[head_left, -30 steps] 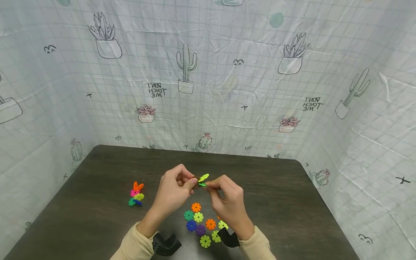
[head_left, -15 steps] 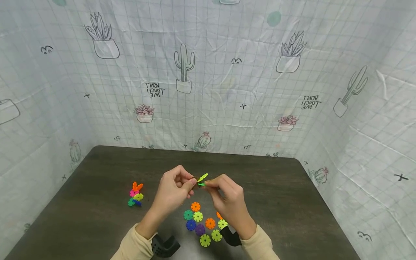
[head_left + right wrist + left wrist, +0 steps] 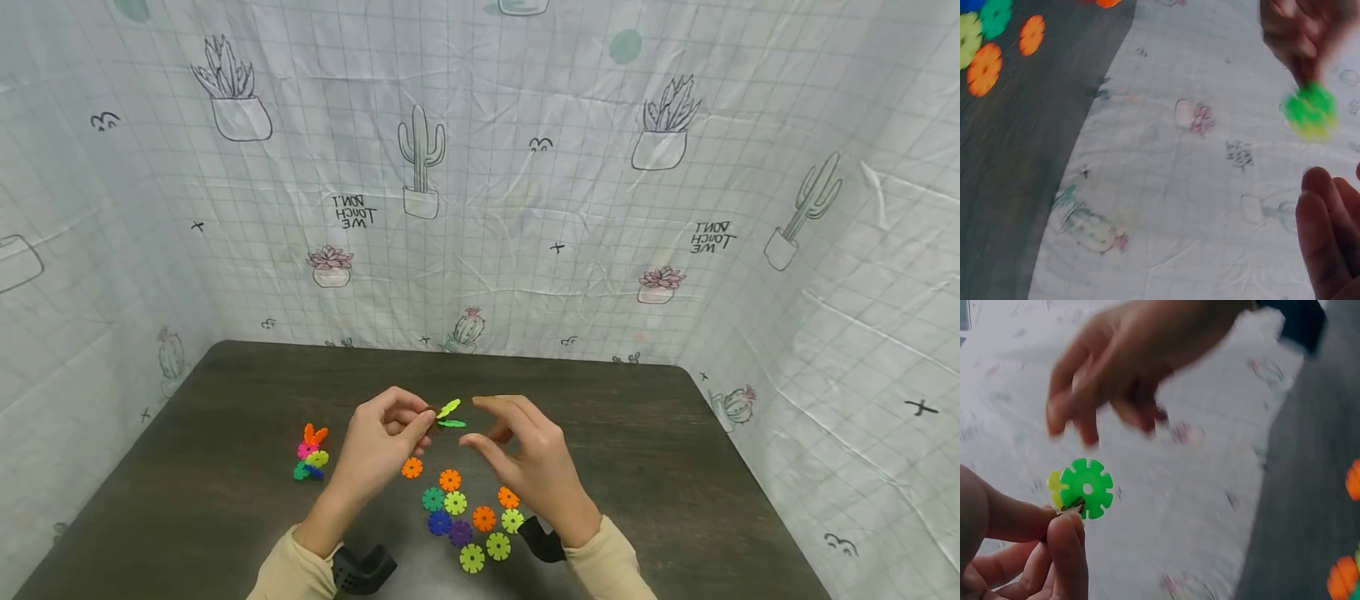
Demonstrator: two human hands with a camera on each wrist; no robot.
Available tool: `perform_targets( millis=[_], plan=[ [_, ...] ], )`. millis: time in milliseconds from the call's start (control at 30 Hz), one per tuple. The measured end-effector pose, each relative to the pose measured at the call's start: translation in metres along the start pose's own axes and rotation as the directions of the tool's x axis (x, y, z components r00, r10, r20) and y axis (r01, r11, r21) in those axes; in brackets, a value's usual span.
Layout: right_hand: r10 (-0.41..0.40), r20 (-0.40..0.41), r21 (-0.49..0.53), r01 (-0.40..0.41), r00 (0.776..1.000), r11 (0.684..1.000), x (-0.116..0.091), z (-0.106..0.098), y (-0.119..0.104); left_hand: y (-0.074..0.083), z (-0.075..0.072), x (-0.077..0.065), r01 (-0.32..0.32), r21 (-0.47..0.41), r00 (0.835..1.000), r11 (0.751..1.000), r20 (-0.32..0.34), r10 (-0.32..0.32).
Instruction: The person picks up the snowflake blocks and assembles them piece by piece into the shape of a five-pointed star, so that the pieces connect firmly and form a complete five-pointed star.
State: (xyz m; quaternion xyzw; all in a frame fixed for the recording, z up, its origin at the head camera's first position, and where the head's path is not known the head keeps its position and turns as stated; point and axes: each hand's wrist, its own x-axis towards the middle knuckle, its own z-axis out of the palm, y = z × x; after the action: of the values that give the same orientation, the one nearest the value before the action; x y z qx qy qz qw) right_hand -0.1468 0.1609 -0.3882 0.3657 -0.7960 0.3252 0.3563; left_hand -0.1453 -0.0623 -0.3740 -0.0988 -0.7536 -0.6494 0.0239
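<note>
My left hand [image 3: 386, 429] pinches a small brownish piece [image 3: 1072, 508], mostly hidden by the thumb and fingers. From it a bright green notched disc [image 3: 1088, 487] and a yellow-green notched disc [image 3: 449, 408] stick out, spread like a V in the head view. Facing them on the right, my right hand [image 3: 528, 437] has its thumb and fingers parted, with a gap between its fingertips and the green disc. The right wrist view shows that hand's fingers [image 3: 1329, 225] holding nothing, and the discs blurred beyond them.
Several loose notched discs lie on the dark table [image 3: 637, 467] below the hands, among them an orange disc [image 3: 412, 467], a blue disc [image 3: 439, 523] and a purple disc [image 3: 461, 533]. A multicoloured joined cluster [image 3: 311, 452] lies at left. A printed curtain [image 3: 495, 208] surrounds the table.
My right hand has let go of the green disc and opened its fingers. The left hand has shifted slightly left with the joined discs, baring an orange disc on the table.
</note>
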Motion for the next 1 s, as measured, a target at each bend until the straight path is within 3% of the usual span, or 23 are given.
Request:
perform_targets(
  millis=[200, 267, 333, 400, 433, 500, 633, 667, 733, 800, 867, 933, 1000],
  plan=[
    [0.105, 0.067, -0.068, -0.101, 0.992, 0.993, -0.014, -0.004, 0.013, -0.048, -0.034, -0.002, 0.161, 0.123, 0.985, 0.979, -0.079, -0.152],
    [0.156, 0.135, -0.099, -0.143, 0.979, 0.985, -0.020, -0.006, 0.017, -0.067, -0.045, -0.004, 0.216, 0.148, 0.974, 0.965, -0.095, -0.204],
    [0.211, 0.230, -0.136, -0.183, 0.950, 0.974, -0.025, -0.007, 0.022, -0.085, -0.054, -0.006, 0.264, 0.173, 0.963, 0.949, -0.107, -0.248],
    [0.268, 0.356, -0.167, -0.222, 0.895, 0.961, -0.030, -0.010, 0.026, -0.101, -0.061, -0.008, 0.292, 0.203, 0.955, 0.935, -0.107, -0.275],
    [0.294, 0.422, -0.179, -0.240, 0.857, 0.954, -0.032, -0.011, 0.028, -0.107, -0.063, -0.010, 0.303, 0.213, 0.952, 0.929, -0.109, -0.285],
    [0.341, 0.554, -0.195, -0.279, 0.759, 0.940, -0.035, -0.012, 0.032, -0.118, -0.068, -0.013, 0.324, 0.247, 0.946, 0.913, -0.113, -0.305],
    [0.418, 0.742, -0.260, -0.350, 0.524, 0.900, -0.042, -0.014, 0.039, -0.129, -0.077, -0.018, 0.331, 0.383, 0.944, 0.862, -0.141, -0.300],
    [0.434, 0.766, -0.284, -0.356, 0.474, 0.890, -0.044, -0.013, 0.040, -0.129, -0.079, -0.018, 0.316, 0.434, 0.949, 0.844, -0.147, -0.280],
    [0.464, 0.791, -0.331, -0.359, 0.398, 0.873, -0.048, -0.011, 0.043, -0.128, -0.082, -0.018, 0.271, 0.540, 0.963, 0.797, -0.159, -0.219],
    [0.484, 0.798, -0.361, -0.359, 0.359, 0.861, -0.052, -0.009, 0.046, -0.124, -0.084, -0.018, 0.204, 0.636, 0.978, 0.744, -0.172, -0.120],
    [0.493, 0.798, -0.375, -0.353, 0.347, 0.857, -0.055, -0.006, 0.049, -0.118, -0.081, -0.016, 0.133, 0.723, 0.984, 0.678, -0.180, -0.001],
    [0.486, 0.799, -0.370, -0.348, 0.354, 0.861, -0.058, -0.004, 0.053, -0.110, -0.076, -0.012, 0.053, 0.778, 0.980, 0.626, -0.162, 0.118],
    [0.469, 0.799, -0.352, -0.341, 0.377, 0.872, -0.062, -0.002, 0.055, -0.101, -0.066, -0.006, -0.023, 0.811, 0.972, 0.585, -0.118, 0.202]
  ],
)
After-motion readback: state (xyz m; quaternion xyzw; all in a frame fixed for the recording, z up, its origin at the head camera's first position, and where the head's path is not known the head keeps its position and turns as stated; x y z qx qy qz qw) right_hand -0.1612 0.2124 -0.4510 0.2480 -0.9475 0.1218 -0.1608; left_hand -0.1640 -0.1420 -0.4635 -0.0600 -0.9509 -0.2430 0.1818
